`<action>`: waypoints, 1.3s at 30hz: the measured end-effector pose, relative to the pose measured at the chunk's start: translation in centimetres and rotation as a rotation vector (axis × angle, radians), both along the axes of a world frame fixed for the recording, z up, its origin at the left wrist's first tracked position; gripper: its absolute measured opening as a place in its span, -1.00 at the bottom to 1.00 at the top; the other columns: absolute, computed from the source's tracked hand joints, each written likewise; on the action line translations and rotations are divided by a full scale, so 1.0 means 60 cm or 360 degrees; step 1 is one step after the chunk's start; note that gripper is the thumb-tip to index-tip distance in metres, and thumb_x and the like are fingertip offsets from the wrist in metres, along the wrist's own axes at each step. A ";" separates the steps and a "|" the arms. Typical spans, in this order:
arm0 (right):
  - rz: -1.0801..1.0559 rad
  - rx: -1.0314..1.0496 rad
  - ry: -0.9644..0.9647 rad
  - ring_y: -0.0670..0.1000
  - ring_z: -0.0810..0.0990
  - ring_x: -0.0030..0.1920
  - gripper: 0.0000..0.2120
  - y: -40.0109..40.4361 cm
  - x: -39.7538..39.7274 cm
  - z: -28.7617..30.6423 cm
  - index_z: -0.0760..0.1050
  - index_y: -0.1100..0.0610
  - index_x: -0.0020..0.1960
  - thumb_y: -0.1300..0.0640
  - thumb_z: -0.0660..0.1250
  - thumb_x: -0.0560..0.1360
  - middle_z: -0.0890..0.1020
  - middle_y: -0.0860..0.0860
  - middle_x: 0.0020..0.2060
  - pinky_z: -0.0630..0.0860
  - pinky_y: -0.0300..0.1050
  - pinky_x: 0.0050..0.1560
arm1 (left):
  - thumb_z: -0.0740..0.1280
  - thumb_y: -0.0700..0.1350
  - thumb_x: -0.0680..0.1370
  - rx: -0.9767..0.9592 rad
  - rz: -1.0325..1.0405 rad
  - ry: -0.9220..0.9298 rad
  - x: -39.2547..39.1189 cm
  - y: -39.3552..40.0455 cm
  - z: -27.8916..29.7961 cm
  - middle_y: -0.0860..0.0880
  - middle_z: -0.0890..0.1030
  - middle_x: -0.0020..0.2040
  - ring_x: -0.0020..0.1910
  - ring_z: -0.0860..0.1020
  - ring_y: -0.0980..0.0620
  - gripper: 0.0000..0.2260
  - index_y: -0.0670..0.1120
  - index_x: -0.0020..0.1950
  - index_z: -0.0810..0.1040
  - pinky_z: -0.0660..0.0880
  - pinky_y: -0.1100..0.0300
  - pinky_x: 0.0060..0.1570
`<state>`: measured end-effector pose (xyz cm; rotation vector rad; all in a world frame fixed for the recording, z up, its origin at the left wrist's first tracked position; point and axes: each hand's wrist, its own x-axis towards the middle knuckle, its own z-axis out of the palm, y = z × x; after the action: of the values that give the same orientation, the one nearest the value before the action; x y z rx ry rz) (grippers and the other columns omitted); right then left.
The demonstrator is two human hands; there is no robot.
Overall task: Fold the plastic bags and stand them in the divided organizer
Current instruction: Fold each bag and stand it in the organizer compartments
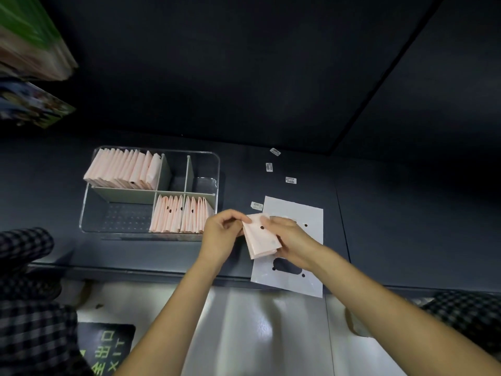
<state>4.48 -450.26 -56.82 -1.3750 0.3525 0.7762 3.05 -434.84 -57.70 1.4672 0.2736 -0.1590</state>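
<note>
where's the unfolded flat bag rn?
Head view, right of centre: the flat bag lies on the dark counter, right of the clear organizer, under both hands, its near edge overhanging the counter.

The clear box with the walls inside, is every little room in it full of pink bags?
No, the clear box has folded pink bags in some rooms, but its near-left room holds none.

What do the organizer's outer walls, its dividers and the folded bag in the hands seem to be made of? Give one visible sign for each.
Organizer outer walls: likely clear, glossy hard plastic; the counter shows through them.
Dividers: opaque, matte pale grey-green sheet, probably plastic; material uncertain.
Folded bag, held by the left hand and right hand: thin pale pink plastic film with punched holes, folded flat in layers.
</note>
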 end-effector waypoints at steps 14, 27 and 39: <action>-0.0135 -0.0314 -0.0419 -0.12 0.60 -0.45 -0.92 0.081 -0.007 -0.011 0.49 0.17 -0.08 0.23 0.24 0.57 0.59 0.00 -0.36 0.53 -0.33 -0.37 | 0.31 -0.18 0.55 0.0664 0.0073 -0.0075 0.029 0.081 -0.004 -0.04 0.55 -0.16 -0.15 0.53 0.00 -0.89 -0.11 0.06 0.56 0.48 0.12 -0.12; 0.0129 -0.1156 -0.0895 -0.13 0.52 -0.43 -0.98 0.144 0.037 -0.022 0.55 0.13 -0.13 0.20 0.34 0.46 0.54 -0.08 -0.43 0.43 -0.21 -0.30 | -0.12 0.46 0.43 0.2657 -0.1323 -0.0874 0.071 0.194 -0.038 -0.01 0.36 0.12 0.11 0.31 -0.04 -0.32 0.10 0.15 0.57 0.21 0.03 0.09; 0.0407 -0.1683 -0.1037 0.24 0.58 0.00 -0.69 0.209 0.039 -0.023 0.52 0.21 0.04 -0.03 0.19 0.58 0.64 0.20 -0.06 0.52 0.02 -0.05 | 0.22 0.41 0.37 0.2388 -0.0957 -0.0930 0.068 0.198 -0.035 -0.02 0.46 0.05 0.06 0.39 -0.05 -0.39 -0.05 0.14 0.54 0.29 0.06 0.05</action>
<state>6.79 -437.72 -58.21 -2.6041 0.0406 0.2632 7.15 -422.98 -59.80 2.9558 -0.7191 0.0392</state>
